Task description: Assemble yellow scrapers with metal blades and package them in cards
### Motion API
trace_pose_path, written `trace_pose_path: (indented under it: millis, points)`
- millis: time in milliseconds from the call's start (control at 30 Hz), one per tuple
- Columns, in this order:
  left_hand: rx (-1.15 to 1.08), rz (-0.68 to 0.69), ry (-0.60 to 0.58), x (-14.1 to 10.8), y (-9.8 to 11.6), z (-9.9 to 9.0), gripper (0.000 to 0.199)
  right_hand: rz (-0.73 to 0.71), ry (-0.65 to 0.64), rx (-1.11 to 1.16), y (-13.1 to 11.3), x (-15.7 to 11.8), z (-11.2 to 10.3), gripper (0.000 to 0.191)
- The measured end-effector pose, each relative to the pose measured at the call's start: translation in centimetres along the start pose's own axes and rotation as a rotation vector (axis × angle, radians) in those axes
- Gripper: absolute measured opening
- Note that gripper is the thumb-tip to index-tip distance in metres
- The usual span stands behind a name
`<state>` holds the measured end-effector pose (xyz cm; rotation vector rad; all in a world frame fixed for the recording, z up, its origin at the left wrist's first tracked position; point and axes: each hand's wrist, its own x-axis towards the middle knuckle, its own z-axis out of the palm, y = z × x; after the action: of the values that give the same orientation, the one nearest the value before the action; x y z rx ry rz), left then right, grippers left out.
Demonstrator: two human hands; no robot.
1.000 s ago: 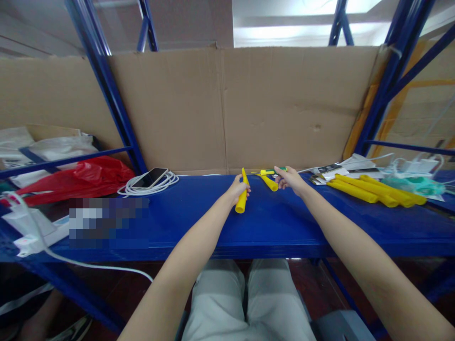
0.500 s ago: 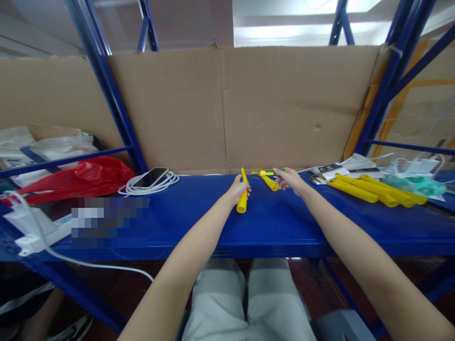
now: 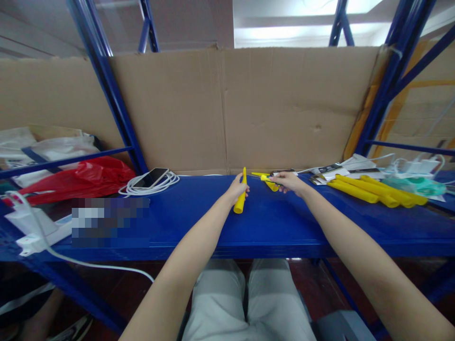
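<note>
Fingers of my left hand (image 3: 239, 189) are wrapped round a yellow tapered tube (image 3: 240, 202), its wide end toward me and its narrow end up and away. To the right, my right hand (image 3: 287, 182) is closed on a thin tool with a yellow collar (image 3: 265, 178), its slim tip pointing left; the handle is mostly hidden by the fingers. Another yellow tube (image 3: 273, 187) lies on the blue table (image 3: 199, 218), just below the tool and partly behind my right hand.
Several yellow tubes (image 3: 369, 190) lie at the right beside papers (image 3: 329, 173) and a green plastic bag (image 3: 414, 186). At the left are a phone (image 3: 152, 177) on a coiled white cable (image 3: 173, 179), a red bag (image 3: 88, 177) and a white charger (image 3: 31, 220). Cardboard (image 3: 177, 109) stands behind.
My right hand has turned over the tool, hiding its green handle, and the yellow collar sits slightly lower. The tube in my left hand has tilted, its wide end shifting slightly left.
</note>
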<state>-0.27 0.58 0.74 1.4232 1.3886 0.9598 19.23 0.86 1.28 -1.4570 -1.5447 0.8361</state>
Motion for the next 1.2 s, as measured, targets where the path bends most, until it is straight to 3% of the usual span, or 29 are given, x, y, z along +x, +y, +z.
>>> trace_pose_path:
  millis: [267, 600, 1000, 1200]
  points:
    - [0.073, 0.045, -0.010, -0.22, -0.04, 0.13, 0.073, -0.103, -0.072, -0.200, 0.39, -0.01, 0.12, 0.025]
    - [0.171, 0.084, -0.067, -0.33, -0.15, 0.40, 0.075, -0.202, -0.118, -0.601, 0.12, -0.09, 0.24, 0.014]
    - [0.214, 0.109, -0.104, -0.92, 0.23, 0.41, 0.074, -0.302, -0.098, -0.726, 0.32, 0.35, 0.24, 0.017]
    - [0.214, 0.129, -0.141, -0.64, -0.02, 0.39, 0.071, -0.313, -0.092, -0.682, 0.63, 0.47, 0.33, 0.016]
